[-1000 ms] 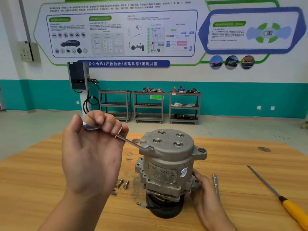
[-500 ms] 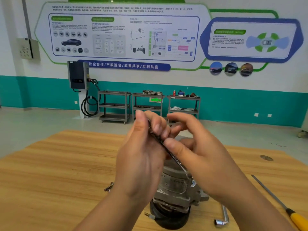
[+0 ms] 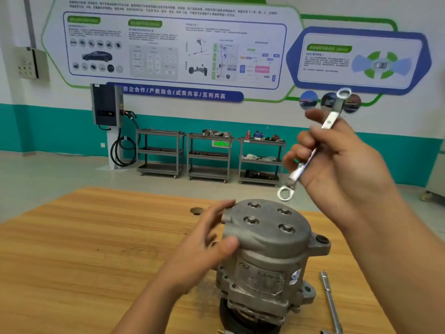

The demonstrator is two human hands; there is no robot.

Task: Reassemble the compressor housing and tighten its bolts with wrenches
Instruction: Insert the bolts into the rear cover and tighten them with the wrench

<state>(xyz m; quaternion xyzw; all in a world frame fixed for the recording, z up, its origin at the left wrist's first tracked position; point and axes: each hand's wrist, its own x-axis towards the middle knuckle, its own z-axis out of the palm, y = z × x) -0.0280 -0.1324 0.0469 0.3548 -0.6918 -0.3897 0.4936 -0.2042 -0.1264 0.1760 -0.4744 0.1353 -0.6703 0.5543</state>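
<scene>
Right hand (image 3: pixel 342 165) is up high on the right, fingers curled round the shaft of a silver double-ended ring wrench (image 3: pixel 298 172). The wrench's lower ring hangs just above the grey cast-metal compressor housing (image 3: pixel 267 256), not touching it. The housing stands upright near the middle of the pale wooden table (image 3: pixel 96 249). The left hand (image 3: pixel 207 247) clasps its upper left edge, thumb on the near face and fingers round the far side, a little blurred. Four hex bolts (image 3: pixel 251 220) sit in the top cover.

The step in hand, I'd say, is getting that ring onto a bolt. Bring it down square, seat it fully over the head before pulling, and brace firmly with the left hand so the body can't twist. Going crosswise round the four should draw the cover down evenly. A steel L-shaped socket wrench (image 3: pixel 331 302) lies on the table at right.
</scene>
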